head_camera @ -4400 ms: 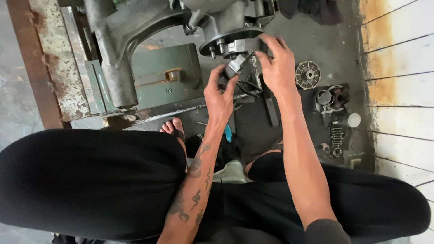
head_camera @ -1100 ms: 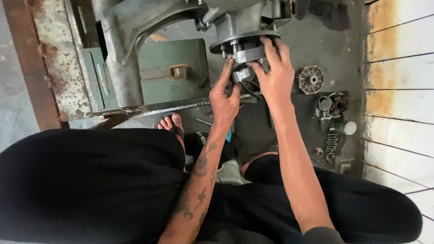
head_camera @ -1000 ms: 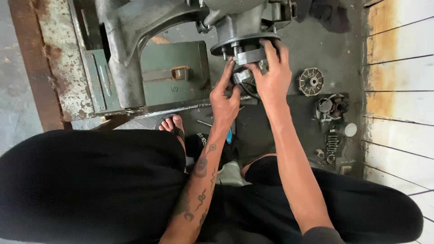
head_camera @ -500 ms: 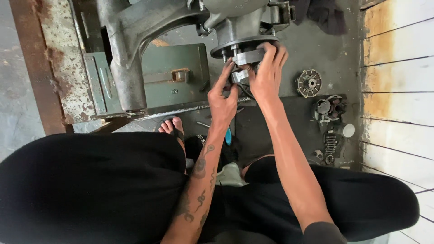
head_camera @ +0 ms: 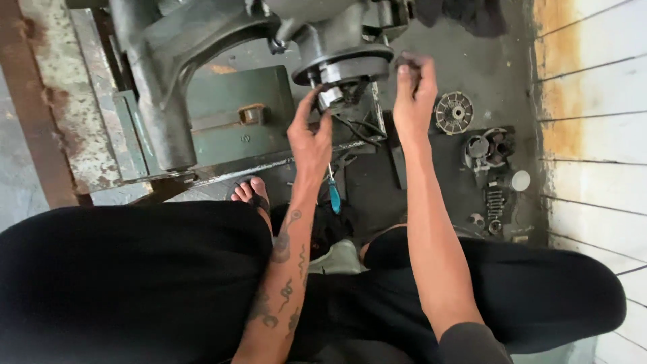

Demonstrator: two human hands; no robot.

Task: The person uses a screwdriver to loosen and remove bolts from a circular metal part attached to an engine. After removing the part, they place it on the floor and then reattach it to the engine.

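The person squats on a dirty concrete floor (head_camera: 377, 182) before a large grey cast-metal machine housing (head_camera: 182, 74). It rests at the far side of the scene, partly over a green metal box (head_camera: 229, 114). From the underside of the housing hangs a round flanged hub (head_camera: 344, 67), with a smaller cylindrical part (head_camera: 333, 98) showing just under it and dark wires trailing down beside it.

The left hand (head_camera: 310, 135) is open, its fingers spread and curled loosely upward. The fingertips touch or nearly touch the cylindrical part beneath the hub; which, I cannot tell. The right hand (head_camera: 414, 94) is raised just right of the hub, with its fingers pinched together on something small and dark. What that is cannot be made out.

To the right on the floor lie a round finned rotor-like disc (head_camera: 455, 112), a cluster of small engine parts (head_camera: 488, 148), a coil spring (head_camera: 495, 201) and a pale round cap (head_camera: 520, 180). A blue-handled screwdriver (head_camera: 334, 192) lies near the person's bare foot (head_camera: 248, 193).

The housing looks heavy and rigid, a casting that will not shift under finger pressure. The hub and cylinder look like hard machined metal, probably greasy and so slippery. They seem best held around the rim or the flanks with several fingertips. The wires are the soft, vulnerable part and should not be pulled.
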